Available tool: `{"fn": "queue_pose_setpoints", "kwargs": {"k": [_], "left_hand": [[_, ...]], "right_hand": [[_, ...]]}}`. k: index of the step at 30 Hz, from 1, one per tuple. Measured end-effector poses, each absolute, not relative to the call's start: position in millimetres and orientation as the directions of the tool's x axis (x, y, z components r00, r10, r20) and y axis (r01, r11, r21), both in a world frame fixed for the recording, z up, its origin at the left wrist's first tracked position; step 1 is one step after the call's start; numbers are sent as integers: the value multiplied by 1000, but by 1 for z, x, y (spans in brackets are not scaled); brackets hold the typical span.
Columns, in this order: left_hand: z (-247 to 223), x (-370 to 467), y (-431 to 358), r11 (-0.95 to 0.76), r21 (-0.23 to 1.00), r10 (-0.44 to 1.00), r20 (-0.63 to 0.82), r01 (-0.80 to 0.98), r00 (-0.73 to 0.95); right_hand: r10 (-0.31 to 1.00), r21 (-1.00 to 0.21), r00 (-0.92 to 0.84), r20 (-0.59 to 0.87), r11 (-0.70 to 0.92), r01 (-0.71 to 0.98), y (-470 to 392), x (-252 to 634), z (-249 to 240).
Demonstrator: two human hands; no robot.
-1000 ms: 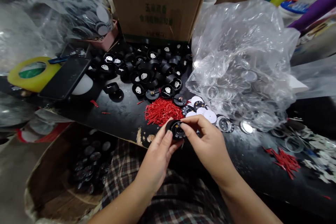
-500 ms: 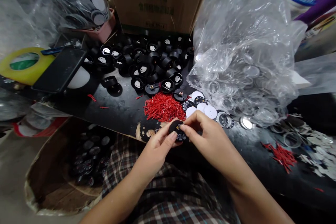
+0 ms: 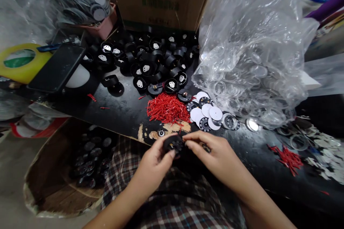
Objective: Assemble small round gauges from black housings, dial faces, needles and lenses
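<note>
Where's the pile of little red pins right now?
In the head view the pile of red pins lies mid-table, just beyond both hands, with the black round housings behind it and the white dial discs on its right.

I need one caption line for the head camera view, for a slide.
Both hands, left hand and right hand, hold a small black dial part near red pins on a black table.

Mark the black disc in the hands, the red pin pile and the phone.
black disc (image 3: 174, 144), head view, on its face between the fingers
red pin pile (image 3: 168, 108), head view, middle of heap
phone (image 3: 57, 68), head view, centre of dark screen
</note>
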State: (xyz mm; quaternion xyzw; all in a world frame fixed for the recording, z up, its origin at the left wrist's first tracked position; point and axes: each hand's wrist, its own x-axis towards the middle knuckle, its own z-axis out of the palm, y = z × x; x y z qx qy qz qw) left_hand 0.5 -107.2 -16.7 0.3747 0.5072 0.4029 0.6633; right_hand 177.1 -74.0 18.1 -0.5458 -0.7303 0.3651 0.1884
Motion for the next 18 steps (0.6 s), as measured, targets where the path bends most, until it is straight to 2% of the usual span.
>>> {"fn": "queue_pose_setpoints", "kwargs": {"k": [3, 5, 7, 9, 12, 14, 16, 18], "left_hand": [[-17, -5, -105, 413, 856, 903, -430, -312, 15], [-15, -5, -105, 389, 830, 897, -439, -400, -38], [-12, -3, -105, 370, 786, 889, -454, -495, -56], [-9, -2, -103, 377, 711, 875, -484, -594, -25], [-4, -2, -98, 470, 521, 823, -551, -713, 140], [-3, -1, -94, 516, 408, 784, -579, -753, 224], [-3, 0, -91, 498, 377, 783, -582, -781, 219], [-4, 2, -90, 439, 422, 819, -550, -793, 161]], "right_hand": [[949, -457, -287, -128, 201, 866, -52, 164, 15], [960, -284, -252, -121, 209, 936, -44, 154, 12], [965, -207, -246, -95, 223, 953, -41, 146, 8], [960, -256, -273, -68, 247, 935, -42, 143, 6], [940, -534, -342, 9, 293, 793, -47, 145, 7], [924, -662, -370, 94, 336, 671, -51, 148, 10], [908, -687, -385, 164, 385, 616, -54, 151, 13], [909, -687, -371, 188, 392, 612, -56, 153, 15]]}}
